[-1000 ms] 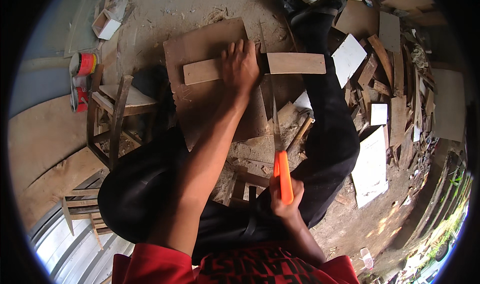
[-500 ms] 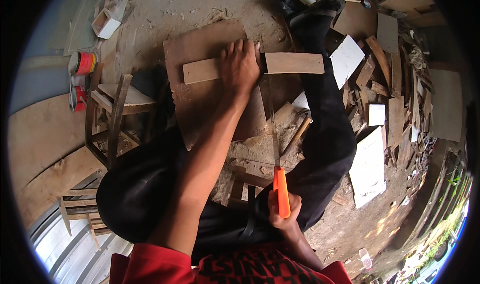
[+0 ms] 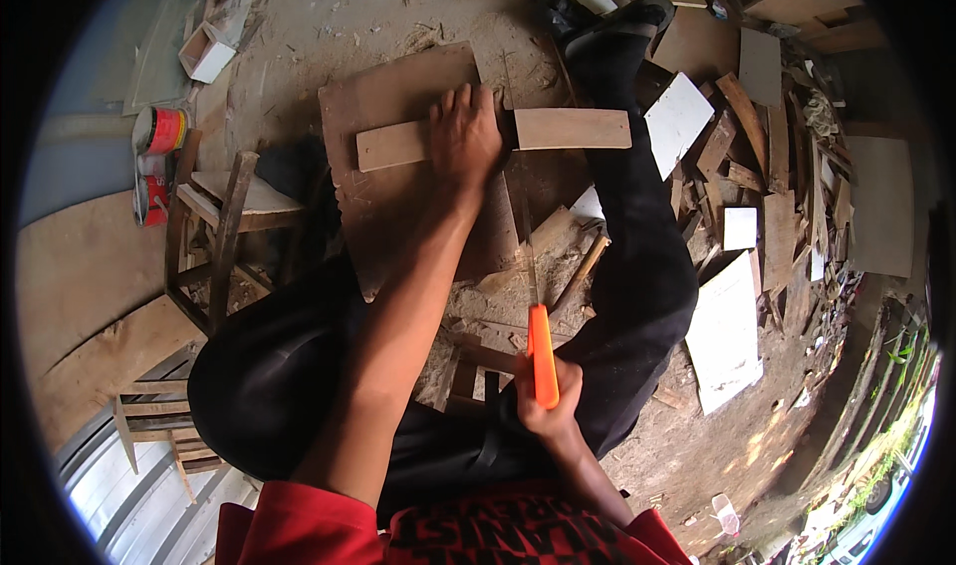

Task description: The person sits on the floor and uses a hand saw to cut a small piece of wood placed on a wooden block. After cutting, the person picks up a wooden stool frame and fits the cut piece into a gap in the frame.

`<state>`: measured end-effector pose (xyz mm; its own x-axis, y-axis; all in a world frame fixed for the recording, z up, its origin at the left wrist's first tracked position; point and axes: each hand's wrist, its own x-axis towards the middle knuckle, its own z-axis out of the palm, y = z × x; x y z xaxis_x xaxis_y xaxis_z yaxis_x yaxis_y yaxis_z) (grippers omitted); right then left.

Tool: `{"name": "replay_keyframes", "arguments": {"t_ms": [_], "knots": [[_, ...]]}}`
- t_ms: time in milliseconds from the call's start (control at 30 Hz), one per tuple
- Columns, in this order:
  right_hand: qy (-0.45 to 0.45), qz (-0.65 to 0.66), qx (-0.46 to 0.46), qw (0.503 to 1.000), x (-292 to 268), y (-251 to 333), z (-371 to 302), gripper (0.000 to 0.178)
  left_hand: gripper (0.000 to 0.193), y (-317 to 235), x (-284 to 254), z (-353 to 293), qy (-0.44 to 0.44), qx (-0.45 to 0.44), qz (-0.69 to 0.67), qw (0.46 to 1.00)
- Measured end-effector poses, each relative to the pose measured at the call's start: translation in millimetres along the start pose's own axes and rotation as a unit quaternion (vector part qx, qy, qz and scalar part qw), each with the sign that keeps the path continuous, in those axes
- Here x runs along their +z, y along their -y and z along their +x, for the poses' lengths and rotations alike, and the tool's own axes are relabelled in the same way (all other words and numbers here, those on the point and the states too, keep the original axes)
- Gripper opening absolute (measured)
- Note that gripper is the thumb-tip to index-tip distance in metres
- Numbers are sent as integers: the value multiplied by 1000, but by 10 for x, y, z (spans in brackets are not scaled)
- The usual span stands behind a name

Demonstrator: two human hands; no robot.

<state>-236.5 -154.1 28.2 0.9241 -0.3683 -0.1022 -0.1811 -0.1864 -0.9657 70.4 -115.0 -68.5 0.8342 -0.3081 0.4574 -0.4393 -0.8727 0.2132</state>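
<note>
The person's arms in use, seen from above. The left arm (image 3: 410, 301), bare below the sleeve, reaches well forward, nearly straight, slanting inward. The left hand (image 3: 465, 142) lies palm down, its fingers pointing away from the body and set close together. The right forearm (image 3: 590, 473) is held near the torso, slanting inward to the wrist. The right hand (image 3: 566, 396), lower than the left in view, is curled into a firm grip.

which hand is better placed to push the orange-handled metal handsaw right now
Right, most likely: the right hand grips the handsaw by its orange handle. The left hand rests on the long, light brown wooden board lying across the broad, darker brown panel, so it looks less free.
</note>
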Motion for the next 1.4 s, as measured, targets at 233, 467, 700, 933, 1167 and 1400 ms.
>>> {"name": "replay_keyframes", "arguments": {"t_ms": [233,467,700,933,1167,1400], "knots": [[-22,52,87,995,9,257,791,30,17,-70,-133,-11,16,3,-36,999],[-5,17,46,999,72,378,1227,35,18,-66,-131,107,13,-22,-21,999],[29,-25,104,994,-411,682,40,21,24,-44,-69,117,-16,-39,-41,998],[17,0,69,997,-72,538,1602,21,26,-102,-26,112,1,-8,-22,1000],[40,30,-40,998,48,608,1522,35,22,-78,-132,127,-5,-23,0,1000],[30,2,-17,999,-164,218,635,26,23,-13,-99,81,-9,-23,-30,999]]}}
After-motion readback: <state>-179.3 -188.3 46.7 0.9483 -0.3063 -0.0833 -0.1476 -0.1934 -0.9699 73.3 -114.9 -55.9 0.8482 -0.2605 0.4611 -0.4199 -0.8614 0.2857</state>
